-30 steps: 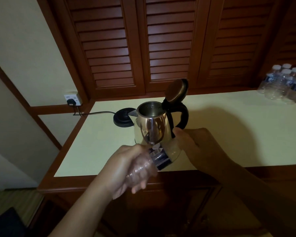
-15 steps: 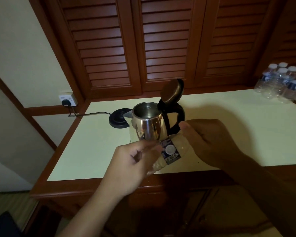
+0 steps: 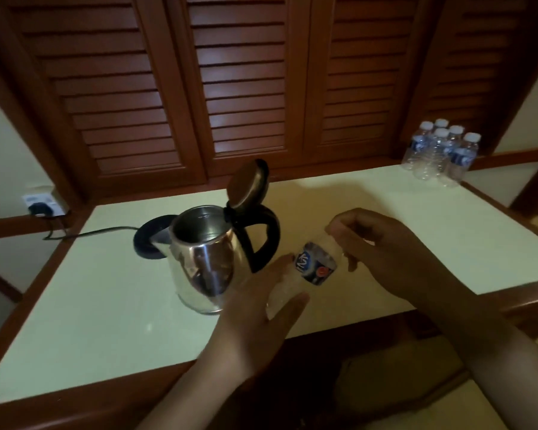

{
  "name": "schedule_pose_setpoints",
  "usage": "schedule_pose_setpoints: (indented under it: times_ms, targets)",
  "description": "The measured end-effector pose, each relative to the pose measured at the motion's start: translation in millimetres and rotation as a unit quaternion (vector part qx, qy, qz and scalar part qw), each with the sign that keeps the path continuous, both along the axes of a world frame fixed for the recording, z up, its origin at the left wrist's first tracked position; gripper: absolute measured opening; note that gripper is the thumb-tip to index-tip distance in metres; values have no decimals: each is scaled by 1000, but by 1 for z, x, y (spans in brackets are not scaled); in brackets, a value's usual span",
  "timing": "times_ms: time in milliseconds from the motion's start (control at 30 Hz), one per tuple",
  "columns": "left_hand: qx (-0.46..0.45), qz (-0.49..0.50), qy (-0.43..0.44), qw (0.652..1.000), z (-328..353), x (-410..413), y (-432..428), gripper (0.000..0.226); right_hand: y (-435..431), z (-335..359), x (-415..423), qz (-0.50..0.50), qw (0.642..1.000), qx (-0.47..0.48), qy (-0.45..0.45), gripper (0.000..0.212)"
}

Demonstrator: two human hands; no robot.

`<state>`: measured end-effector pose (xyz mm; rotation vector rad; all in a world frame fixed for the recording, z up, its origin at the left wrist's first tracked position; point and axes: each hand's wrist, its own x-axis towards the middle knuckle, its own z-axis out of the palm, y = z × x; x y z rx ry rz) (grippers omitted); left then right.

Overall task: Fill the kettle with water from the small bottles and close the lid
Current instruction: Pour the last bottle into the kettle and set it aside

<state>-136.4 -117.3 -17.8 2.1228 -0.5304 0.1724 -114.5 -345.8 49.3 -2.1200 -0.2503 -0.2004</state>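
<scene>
A steel kettle (image 3: 204,259) stands on the cream table top (image 3: 106,305), off its black base (image 3: 146,240). Its lid (image 3: 247,184) is tipped up and the black handle points right. Just right of the handle a small clear bottle (image 3: 316,268) with a blue label lies tilted between both hands. My left hand (image 3: 258,308) holds its lower end between thumb and fingers. My right hand (image 3: 382,249) curls its fingers round the bottle's top end, hiding the cap.
Several more small bottles (image 3: 438,153) with white caps stand together at the table's back right corner. A cord (image 3: 106,231) runs from the base to a wall socket (image 3: 41,206) at the left. Wooden louvred doors (image 3: 246,88) stand behind the table.
The bottle and both hands have moved from in front of the kettle to the right of its handle. The camera has come closer. The kettle has stayed put.
</scene>
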Motion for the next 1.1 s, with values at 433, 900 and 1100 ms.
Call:
schedule_pose_setpoints:
  times_ms: [433,900,1100]
  targets:
    - [-20,-84,46,995,-6,122,-187,58,-168,-14,70,-65,994,73,-44,29]
    - [-102,8,112,988,-28,262,-414,40,-389,-85,199,-208,958,196,-10,7]
    - [-79,48,121,988,-42,302,-470,53,-429,-110,237,-291,941,167,-42,32]
